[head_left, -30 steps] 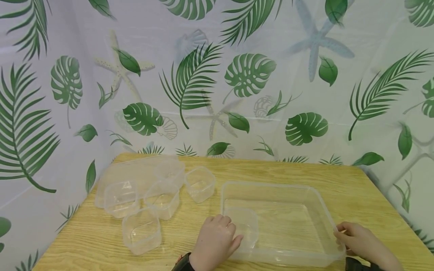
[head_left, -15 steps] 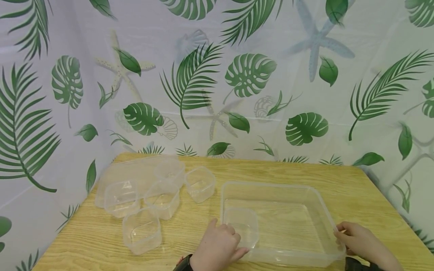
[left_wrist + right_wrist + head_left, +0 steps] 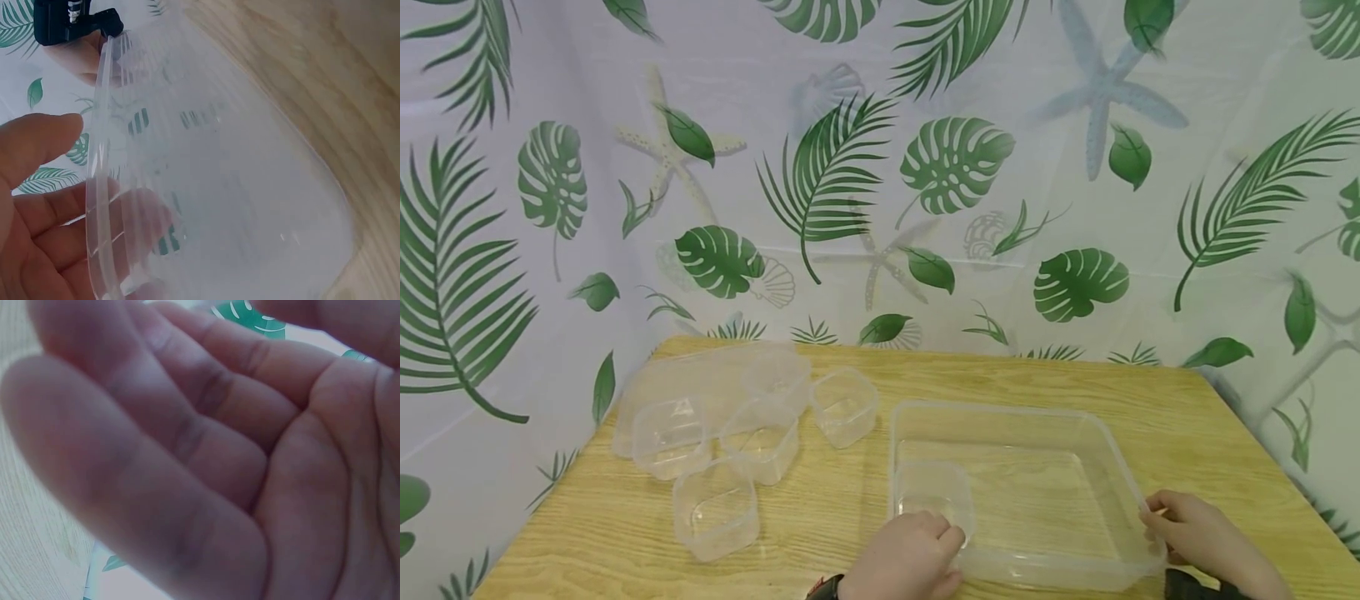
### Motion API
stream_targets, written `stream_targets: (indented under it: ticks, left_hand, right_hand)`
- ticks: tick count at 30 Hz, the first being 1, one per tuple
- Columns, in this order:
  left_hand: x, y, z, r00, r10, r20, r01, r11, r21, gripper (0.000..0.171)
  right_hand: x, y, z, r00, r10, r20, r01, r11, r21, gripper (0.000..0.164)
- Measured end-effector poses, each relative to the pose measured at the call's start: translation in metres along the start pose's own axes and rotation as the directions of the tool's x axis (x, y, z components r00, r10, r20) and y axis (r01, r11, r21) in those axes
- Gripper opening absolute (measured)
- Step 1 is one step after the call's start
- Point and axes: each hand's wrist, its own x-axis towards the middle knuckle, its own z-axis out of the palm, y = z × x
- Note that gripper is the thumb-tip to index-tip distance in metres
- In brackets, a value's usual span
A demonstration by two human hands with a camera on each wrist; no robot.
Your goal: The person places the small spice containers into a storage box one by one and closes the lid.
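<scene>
A large clear plastic box [image 3: 1030,492] stands on the table in the head view. One small clear plastic container [image 3: 934,496] is inside its left end. My left hand [image 3: 906,554] reaches over the box's near left corner, its fingers beside the small container. In the left wrist view, the left thumb [image 3: 44,147] stands apart from the translucent wall, and the fingers show through it. My right hand [image 3: 1195,529] grips the box's right rim between thumb and fingers. Curled fingers fill the right wrist view, where the rim is hidden.
Several small clear containers, one of them a near container [image 3: 715,510], stand on the left of the wooden table [image 3: 820,517]. A large translucent lid [image 3: 688,371] lies behind and under some of them. A leaf-patterned sheet [image 3: 850,167] hangs behind the table.
My left hand has moved right and toward the near edge, from the box's left side to its near left corner. The right hand and the box stay in place.
</scene>
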Motion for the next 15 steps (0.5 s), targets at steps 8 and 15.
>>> stream_targets:
  ticks: [8, 15]
  left_hand:
    - [0.009, 0.01, 0.003, 0.978, -0.061, 0.201, 0.087, 0.988, -0.125, 0.038]
    - [0.014, 0.016, 0.005, 0.975, -0.077, 0.207, 0.119, 0.973, -0.198, 0.037]
  right_hand:
    - [-0.002, 0.001, -0.001, 1.0, -0.015, -0.013, 0.015, 1.0, -0.028, 0.04]
    - [-0.002, 0.0, 0.0, 0.999, -0.024, -0.023, 0.023, 0.999, -0.037, 0.034]
